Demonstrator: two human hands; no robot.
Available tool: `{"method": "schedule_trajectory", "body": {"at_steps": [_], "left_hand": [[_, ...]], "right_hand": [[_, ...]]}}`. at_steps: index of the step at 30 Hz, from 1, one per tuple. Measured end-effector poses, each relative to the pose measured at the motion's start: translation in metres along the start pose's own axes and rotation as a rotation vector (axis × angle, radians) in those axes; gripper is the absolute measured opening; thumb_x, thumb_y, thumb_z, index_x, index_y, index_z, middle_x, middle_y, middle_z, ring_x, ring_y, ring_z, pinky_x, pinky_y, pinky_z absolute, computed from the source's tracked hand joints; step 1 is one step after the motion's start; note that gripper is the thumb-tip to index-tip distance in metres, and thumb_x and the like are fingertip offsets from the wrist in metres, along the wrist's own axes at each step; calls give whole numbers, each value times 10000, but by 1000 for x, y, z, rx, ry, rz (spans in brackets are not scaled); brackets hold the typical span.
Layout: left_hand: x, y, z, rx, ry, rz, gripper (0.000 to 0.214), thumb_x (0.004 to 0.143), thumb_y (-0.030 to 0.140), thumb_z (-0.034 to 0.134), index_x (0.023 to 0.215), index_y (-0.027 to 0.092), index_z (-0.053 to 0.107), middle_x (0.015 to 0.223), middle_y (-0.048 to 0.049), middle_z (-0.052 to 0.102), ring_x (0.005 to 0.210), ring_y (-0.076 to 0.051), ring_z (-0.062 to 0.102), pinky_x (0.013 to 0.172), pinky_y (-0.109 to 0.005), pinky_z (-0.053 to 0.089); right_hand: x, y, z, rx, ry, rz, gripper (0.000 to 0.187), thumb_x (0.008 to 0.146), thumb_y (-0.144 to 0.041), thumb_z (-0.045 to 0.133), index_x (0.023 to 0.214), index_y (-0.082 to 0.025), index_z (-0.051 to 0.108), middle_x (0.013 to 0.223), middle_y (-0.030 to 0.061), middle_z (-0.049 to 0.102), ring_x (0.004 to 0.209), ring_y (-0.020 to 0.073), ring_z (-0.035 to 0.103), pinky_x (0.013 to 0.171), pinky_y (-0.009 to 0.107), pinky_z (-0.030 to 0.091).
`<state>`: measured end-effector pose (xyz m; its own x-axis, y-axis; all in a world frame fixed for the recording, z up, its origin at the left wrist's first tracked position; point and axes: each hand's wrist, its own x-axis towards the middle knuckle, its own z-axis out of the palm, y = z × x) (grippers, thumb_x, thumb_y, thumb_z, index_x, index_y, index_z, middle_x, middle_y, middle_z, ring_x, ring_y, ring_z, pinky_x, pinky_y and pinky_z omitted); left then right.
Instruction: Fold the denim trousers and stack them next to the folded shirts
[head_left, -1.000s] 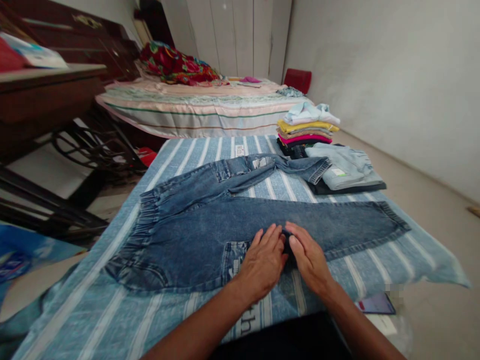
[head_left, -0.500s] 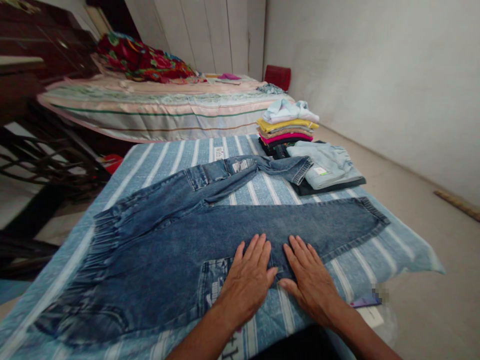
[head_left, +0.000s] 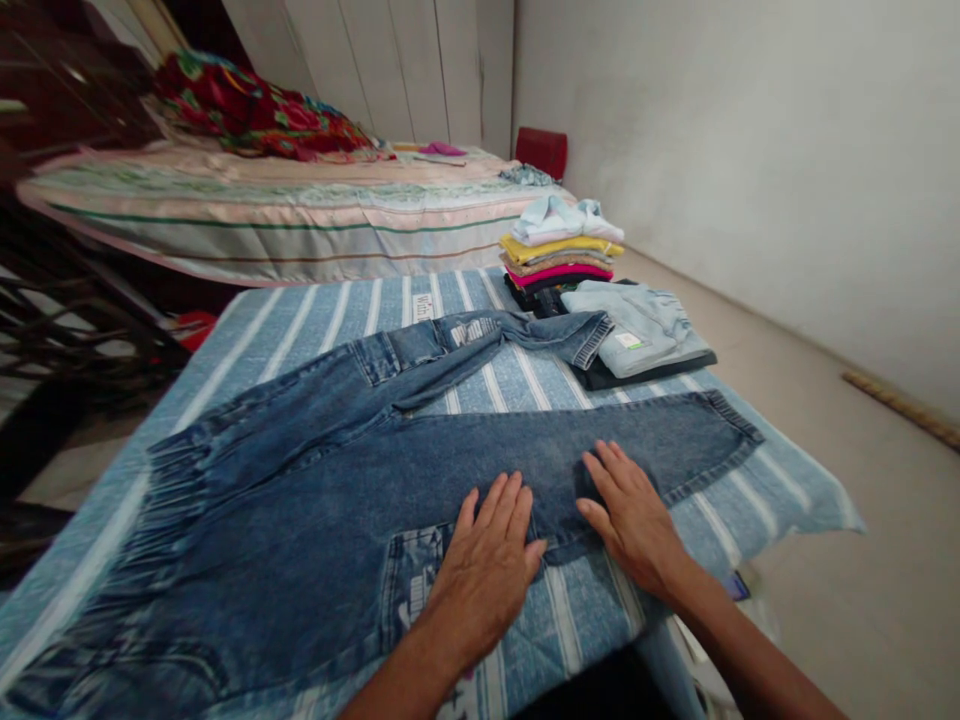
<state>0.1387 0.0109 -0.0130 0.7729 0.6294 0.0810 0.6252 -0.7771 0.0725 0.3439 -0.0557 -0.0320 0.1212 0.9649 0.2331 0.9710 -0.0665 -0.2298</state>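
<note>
A pair of blue denim jeans [head_left: 300,540] with an elastic waist and cargo pockets lies spread over a blue-and-white striped cloth [head_left: 285,325]. Its near leg is laid out flat, while the far leg is narrower and wrinkled. My left hand [head_left: 487,550] rests open on the near leg beside the printed pocket [head_left: 409,590], fingers stretched forward. To its right, my right hand [head_left: 630,515] is open over the same leg, lower toward the hem, with its fingers extended.
Folded light-blue jeans [head_left: 637,330] lie on dark clothing beyond the near hem. Behind them stands a stack of folded clothes [head_left: 562,250]. A bed with a striped cover [head_left: 300,230] and a red floral blanket [head_left: 262,110] is farther back. A wall [head_left: 735,130] runs along the right.
My right hand has slid right along the near leg toward the hem, widening the gap between my hands. The left hand stays by the pocket. The view has shifted slightly to the right.
</note>
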Motion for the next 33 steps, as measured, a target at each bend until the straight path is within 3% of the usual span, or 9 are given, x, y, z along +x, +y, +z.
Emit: {"method": "schedule_trajectory", "body": {"at_steps": [4, 9, 11, 16, 19, 25, 29, 33], "left_hand": [[0, -1, 2, -3, 13, 0, 492, 895, 349, 431, 1337, 134, 428, 1439, -126, 391, 1338, -277, 332, 1067, -514, 298], [0, -2, 5, -5, 18, 4, 500, 901, 360, 418, 1342, 125, 417, 1447, -128, 377, 1341, -278, 324, 1067, -517, 291], [0, -2, 5, -5, 21, 6, 499, 902, 361, 415, 1341, 124, 417, 1446, -127, 380, 1341, -278, 324, 1068, -517, 288], [1, -2, 5, 15, 20, 0, 486, 894, 348, 426, 1331, 136, 435, 1437, -122, 395, 1333, -279, 339, 1063, -510, 297], [2, -2, 5, 22, 14, 4, 474, 895, 336, 424, 1324, 136, 446, 1433, -124, 400, 1326, -281, 351, 1058, -509, 301], [9, 0, -3, -24, -15, -10, 444, 894, 324, 428, 1293, 136, 481, 1412, -139, 429, 1311, -295, 371, 1056, -520, 293], [14, 1, -10, -35, -43, 4, 432, 892, 337, 435, 1261, 125, 510, 1382, -156, 462, 1290, -304, 396, 1039, -512, 319], [14, -1, -10, -15, -24, 31, 440, 893, 361, 438, 1260, 129, 514, 1381, -149, 465, 1282, -297, 404, 1047, -497, 318]], "right_hand": [[18, 7, 0, -15, -110, -82, 522, 932, -468, 364, 1355, -172, 442, 1461, 104, 351, 1366, 264, 253, 1085, 486, 261], [28, 52, -1, -111, -69, 148, 543, 922, -476, 374, 1341, -141, 458, 1435, 144, 382, 1347, 312, 282, 1063, 527, 264], [32, 58, 0, -113, -35, 211, 551, 922, -464, 372, 1330, -105, 466, 1413, 182, 400, 1336, 326, 298, 1048, 531, 285], [50, 25, 7, 73, -68, -54, 496, 936, -444, 354, 1349, -187, 451, 1430, 124, 396, 1349, 261, 292, 1067, 489, 290], [66, 17, 7, 95, -118, -112, 496, 933, -453, 366, 1356, -207, 443, 1439, 108, 386, 1351, 251, 290, 1085, 493, 256], [85, 50, 1, 65, -171, -164, 538, 928, -477, 370, 1348, -151, 453, 1450, 136, 358, 1360, 267, 264, 1095, 477, 252], [80, 58, -2, 92, -95, -238, 536, 918, -470, 404, 1298, -105, 501, 1436, 170, 365, 1363, 258, 262, 1107, 439, 259], [73, 71, -4, 103, -104, -261, 529, 910, -455, 427, 1295, -101, 507, 1412, 165, 403, 1342, 261, 305, 1106, 437, 275]]}}
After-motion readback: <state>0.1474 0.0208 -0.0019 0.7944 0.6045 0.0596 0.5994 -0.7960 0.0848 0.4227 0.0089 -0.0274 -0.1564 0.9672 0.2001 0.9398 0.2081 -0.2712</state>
